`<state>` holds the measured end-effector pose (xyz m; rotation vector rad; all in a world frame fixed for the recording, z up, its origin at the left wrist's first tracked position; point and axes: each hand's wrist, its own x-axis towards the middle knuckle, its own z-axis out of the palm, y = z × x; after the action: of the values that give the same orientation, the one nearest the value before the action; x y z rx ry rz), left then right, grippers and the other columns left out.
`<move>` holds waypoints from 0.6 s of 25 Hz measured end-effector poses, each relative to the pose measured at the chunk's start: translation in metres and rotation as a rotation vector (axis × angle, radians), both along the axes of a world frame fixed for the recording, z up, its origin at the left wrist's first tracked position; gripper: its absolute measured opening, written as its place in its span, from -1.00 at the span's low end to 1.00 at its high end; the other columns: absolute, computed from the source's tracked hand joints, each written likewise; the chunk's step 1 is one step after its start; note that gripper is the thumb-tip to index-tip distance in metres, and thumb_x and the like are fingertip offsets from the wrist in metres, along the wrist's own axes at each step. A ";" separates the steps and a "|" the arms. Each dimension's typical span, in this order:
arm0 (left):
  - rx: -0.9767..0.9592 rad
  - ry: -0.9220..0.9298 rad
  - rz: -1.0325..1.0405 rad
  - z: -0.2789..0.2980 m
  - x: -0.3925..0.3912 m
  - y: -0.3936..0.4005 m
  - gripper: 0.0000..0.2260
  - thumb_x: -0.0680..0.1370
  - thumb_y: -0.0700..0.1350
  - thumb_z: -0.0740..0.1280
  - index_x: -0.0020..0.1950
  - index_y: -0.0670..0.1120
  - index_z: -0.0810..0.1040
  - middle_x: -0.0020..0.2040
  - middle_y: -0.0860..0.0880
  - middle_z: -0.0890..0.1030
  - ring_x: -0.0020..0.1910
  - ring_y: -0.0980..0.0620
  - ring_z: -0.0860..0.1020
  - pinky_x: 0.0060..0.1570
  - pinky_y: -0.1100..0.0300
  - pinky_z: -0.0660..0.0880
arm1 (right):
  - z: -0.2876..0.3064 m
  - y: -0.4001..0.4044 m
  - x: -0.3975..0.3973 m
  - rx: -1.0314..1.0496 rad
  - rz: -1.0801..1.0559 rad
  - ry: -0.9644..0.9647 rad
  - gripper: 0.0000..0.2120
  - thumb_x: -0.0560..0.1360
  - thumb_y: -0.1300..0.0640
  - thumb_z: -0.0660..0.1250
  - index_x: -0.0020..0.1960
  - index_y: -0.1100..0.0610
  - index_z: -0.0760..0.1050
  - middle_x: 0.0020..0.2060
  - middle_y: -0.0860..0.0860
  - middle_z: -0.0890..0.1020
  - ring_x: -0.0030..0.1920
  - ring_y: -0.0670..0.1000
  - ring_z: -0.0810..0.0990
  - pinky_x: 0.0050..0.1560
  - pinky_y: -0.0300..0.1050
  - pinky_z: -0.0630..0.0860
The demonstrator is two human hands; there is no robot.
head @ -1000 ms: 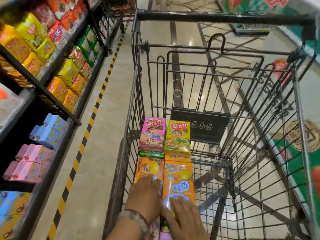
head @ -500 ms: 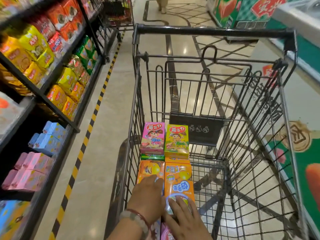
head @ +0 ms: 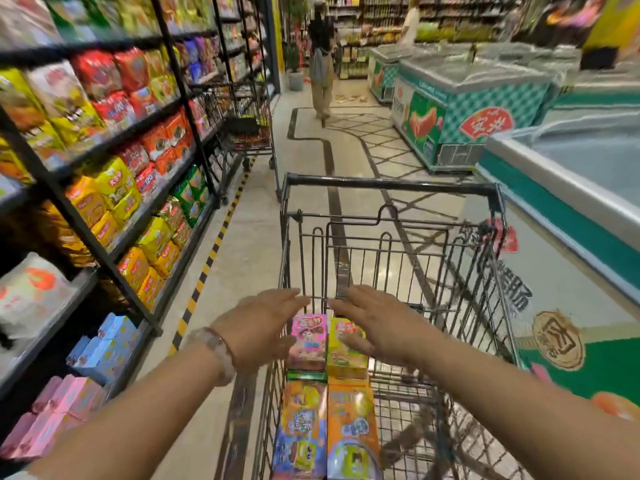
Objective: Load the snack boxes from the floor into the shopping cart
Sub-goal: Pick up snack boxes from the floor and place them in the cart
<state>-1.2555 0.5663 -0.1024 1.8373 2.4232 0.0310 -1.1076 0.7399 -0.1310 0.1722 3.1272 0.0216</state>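
The black wire shopping cart [head: 391, 183] stands in front of me in the aisle. Along its left side lie several snack boxes: a pink box [head: 310, 336] and a yellow-green box [head: 346, 353] further in, an orange box [head: 303, 403] and another orange box [head: 351, 420] nearer me. My left hand [head: 259, 327] and my right hand [head: 377, 323] hover above the cart with fingers straight, palms down, holding nothing. They are apart from the boxes. A bead bracelet sits on my left wrist.
Shelves of snack bags [head: 104, 161] and boxes run along the left, edged by a yellow-black floor stripe [head: 207, 261]. Chest freezers [head: 568, 188] line the right. A second cart [head: 247, 129] stands ahead on the left. A person [head: 322, 67] walks far down the aisle.
Both hands have lifted off the orange boxes and now hover open above the cart. The view has tilted up, showing the aisle ahead.
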 end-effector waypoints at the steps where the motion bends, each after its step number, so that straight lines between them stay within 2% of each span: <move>1: 0.004 0.044 -0.010 0.018 -0.005 -0.006 -0.40 0.57 0.05 0.22 0.53 0.06 0.00 0.55 0.03 0.03 0.50 0.05 0.08 0.45 0.14 0.10 | 0.020 0.002 0.000 -0.005 0.000 0.007 -0.26 0.44 -0.34 -0.19 0.54 -0.04 0.05 0.51 0.06 0.16 0.49 0.09 0.14 0.45 0.01 0.18; 5: 0.049 0.128 -0.039 0.086 -0.016 -0.038 -0.41 0.58 0.10 0.17 0.52 0.12 -0.06 0.55 0.09 -0.05 0.51 0.11 0.02 0.40 0.25 0.06 | 0.093 -0.005 0.012 0.013 0.006 0.069 -0.42 0.59 -0.21 0.04 0.54 -0.09 -0.02 0.53 0.01 0.09 0.50 0.02 0.06 0.46 -0.09 0.08; 10: 0.086 0.191 -0.055 0.161 0.001 -0.095 -0.42 0.54 0.23 0.14 0.46 0.28 -0.10 0.50 0.24 -0.06 0.49 0.18 -0.01 0.40 0.29 -0.03 | 0.168 -0.023 0.039 0.031 0.090 0.087 -0.40 0.57 -0.24 0.05 0.53 -0.20 -0.11 0.54 -0.08 0.02 0.52 -0.03 0.02 0.45 -0.10 0.07; 13: 0.113 0.217 0.001 0.190 0.031 -0.144 -0.39 0.39 0.47 -0.02 0.38 0.39 -0.14 0.48 0.29 -0.08 0.50 0.19 0.01 0.43 0.26 -0.01 | 0.200 -0.035 0.057 0.052 0.180 0.075 -0.40 0.56 -0.25 0.04 0.51 -0.24 -0.16 0.54 -0.13 -0.03 0.52 -0.07 -0.01 0.44 -0.16 0.04; 15: 0.108 0.206 0.117 0.197 0.066 -0.188 -0.34 0.30 0.55 -0.14 0.35 0.44 -0.19 0.47 0.30 -0.13 0.48 0.24 -0.05 0.46 0.20 -0.01 | 0.215 -0.050 0.064 0.060 0.276 0.079 -0.41 0.55 -0.25 0.03 0.49 -0.27 -0.19 0.54 -0.15 -0.05 0.51 -0.10 -0.01 0.43 -0.20 0.00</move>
<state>-1.1898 0.3788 0.0945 1.8214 2.7177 -0.0189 -1.0433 0.6900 0.0839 -0.2654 3.2029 0.1129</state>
